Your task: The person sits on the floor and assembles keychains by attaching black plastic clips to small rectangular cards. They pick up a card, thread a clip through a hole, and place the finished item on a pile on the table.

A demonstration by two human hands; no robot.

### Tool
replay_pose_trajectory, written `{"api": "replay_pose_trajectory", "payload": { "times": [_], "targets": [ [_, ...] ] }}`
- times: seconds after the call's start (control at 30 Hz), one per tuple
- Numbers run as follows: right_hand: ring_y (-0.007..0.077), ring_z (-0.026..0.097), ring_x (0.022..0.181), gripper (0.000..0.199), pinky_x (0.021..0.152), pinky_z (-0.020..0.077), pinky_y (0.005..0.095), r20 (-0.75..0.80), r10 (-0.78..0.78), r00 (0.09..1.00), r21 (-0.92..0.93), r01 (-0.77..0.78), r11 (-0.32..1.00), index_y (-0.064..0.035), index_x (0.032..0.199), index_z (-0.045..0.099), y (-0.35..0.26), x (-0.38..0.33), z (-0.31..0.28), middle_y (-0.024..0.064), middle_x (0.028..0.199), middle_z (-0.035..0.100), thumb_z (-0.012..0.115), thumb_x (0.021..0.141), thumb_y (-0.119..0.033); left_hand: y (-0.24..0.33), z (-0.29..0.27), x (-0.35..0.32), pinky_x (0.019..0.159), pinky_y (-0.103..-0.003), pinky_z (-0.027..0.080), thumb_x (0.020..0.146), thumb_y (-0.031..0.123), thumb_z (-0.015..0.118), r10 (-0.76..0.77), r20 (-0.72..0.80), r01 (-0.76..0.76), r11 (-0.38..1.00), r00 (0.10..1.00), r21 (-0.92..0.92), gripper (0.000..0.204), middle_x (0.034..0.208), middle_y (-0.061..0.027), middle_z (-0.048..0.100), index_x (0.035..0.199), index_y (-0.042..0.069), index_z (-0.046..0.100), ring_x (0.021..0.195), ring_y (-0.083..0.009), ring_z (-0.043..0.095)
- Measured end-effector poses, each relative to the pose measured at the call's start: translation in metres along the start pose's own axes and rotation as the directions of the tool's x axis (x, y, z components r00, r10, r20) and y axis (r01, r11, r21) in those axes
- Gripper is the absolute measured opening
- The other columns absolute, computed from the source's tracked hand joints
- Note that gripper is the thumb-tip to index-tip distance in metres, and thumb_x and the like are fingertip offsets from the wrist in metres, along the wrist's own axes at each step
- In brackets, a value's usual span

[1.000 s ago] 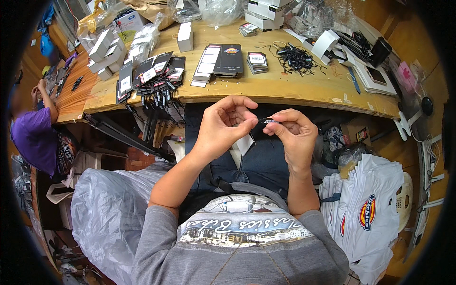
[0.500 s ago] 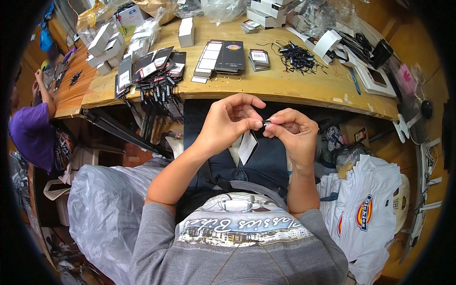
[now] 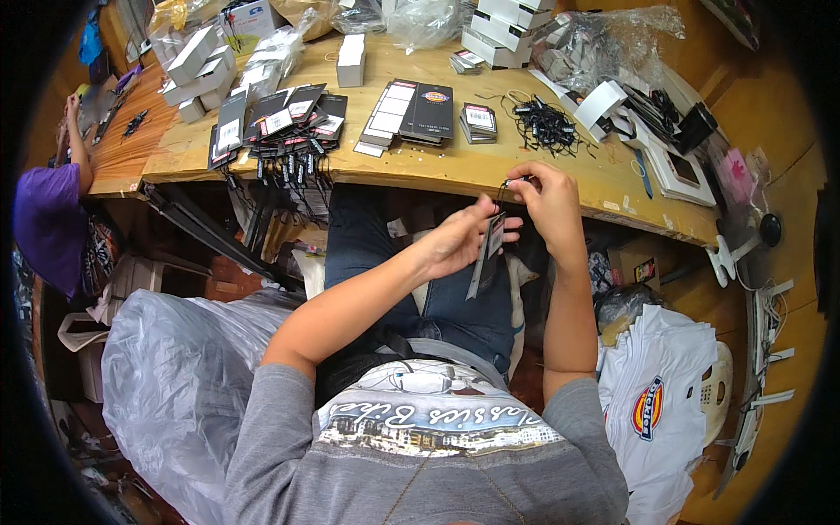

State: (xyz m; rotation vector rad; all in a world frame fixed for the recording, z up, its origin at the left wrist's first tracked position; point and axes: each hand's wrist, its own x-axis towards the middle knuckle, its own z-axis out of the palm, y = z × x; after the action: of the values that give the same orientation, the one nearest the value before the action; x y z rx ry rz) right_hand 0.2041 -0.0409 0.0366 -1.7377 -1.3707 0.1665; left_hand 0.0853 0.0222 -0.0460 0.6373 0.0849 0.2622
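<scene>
A dark hang tag with a pale edge hangs by a thin black cord below my right hand, over my lap. My right hand pinches the small black end of that cord between thumb and fingertips. Lower and to its left, my left hand has its thumb side at the top of the tag and cord. Its other fingers reach behind the tag, partly hidden by it. Stacks of dark cards, white-faced cards and small labelled tags lie on the table ahead.
Corded tags are piled left, some hanging over the table edge. Black cords lie to the right. White boxes and clear plastic stand behind. A plastic bag, white shirts and another person flank me.
My right hand has risen away from my left, drawing the cord up. The tag now hangs between them, turned edge-on, and my left hand has dropped slightly. The view has shifted a little.
</scene>
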Motion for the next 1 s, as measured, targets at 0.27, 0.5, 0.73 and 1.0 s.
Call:
{"api": "replay_pose_trajectory", "payload": {
  "times": [0.27,0.5,0.73,1.0],
  "targets": [
    [0.0276,0.055,0.059,0.005,0.055,0.0421,0.0333,0.146,-0.237,0.960,-0.407,0.277,0.870,0.0025,0.066,0.055,-0.001,0.016,0.005,0.0152,0.062,0.055,0.052,0.062,0.004,-0.011,-0.002,0.007,0.081,-0.030,0.044,0.077,0.005,0.052,0.013,-0.095,-0.010,0.999,0.995,0.032,0.031,0.099,-0.0146,0.052,0.103,-0.003,0.037,0.095,-0.0204,0.051],
    [0.0298,0.054,0.062,0.007,0.055,0.0406,0.0361,0.208,-0.274,0.939,-0.547,0.344,0.763,0.0026,0.065,0.054,-0.007,0.016,0.015,0.0162,0.063,0.053,0.049,0.059,0.002,-0.016,-0.007,0.004,0.063,-0.021,0.043,0.073,0.005,0.058,0.096,-0.236,-0.031,0.964,0.967,0.264,0.016,0.079,-0.0043,0.055,0.087,0.001,0.050,0.074,-0.0090,0.052],
    [0.0248,0.055,0.058,0.008,0.054,0.0423,0.0319,0.158,-0.231,0.960,-0.299,0.269,0.915,0.0021,0.071,0.057,-0.010,0.010,0.007,0.0128,0.065,0.056,0.056,0.065,-0.004,0.010,-0.015,-0.028,0.069,-0.022,0.042,0.074,-0.002,0.053,0.398,-0.192,-0.153,0.687,0.897,0.710,0.020,0.081,-0.0072,0.057,0.093,-0.004,0.050,0.076,-0.0105,0.052],
    [0.0077,0.054,0.060,0.013,0.054,0.0440,0.0181,0.427,-0.177,0.887,0.591,-0.126,0.796,0.0010,0.085,0.058,-0.080,-0.012,0.035,0.0056,0.070,0.058,0.055,0.073,0.000,0.175,0.054,-0.141,0.073,-0.027,0.042,0.059,-0.014,0.051,0.577,0.194,0.063,-0.394,0.793,0.917,0.031,0.082,-0.0066,0.056,0.086,-0.001,0.053,0.081,-0.0177,0.053]
  ]
}}
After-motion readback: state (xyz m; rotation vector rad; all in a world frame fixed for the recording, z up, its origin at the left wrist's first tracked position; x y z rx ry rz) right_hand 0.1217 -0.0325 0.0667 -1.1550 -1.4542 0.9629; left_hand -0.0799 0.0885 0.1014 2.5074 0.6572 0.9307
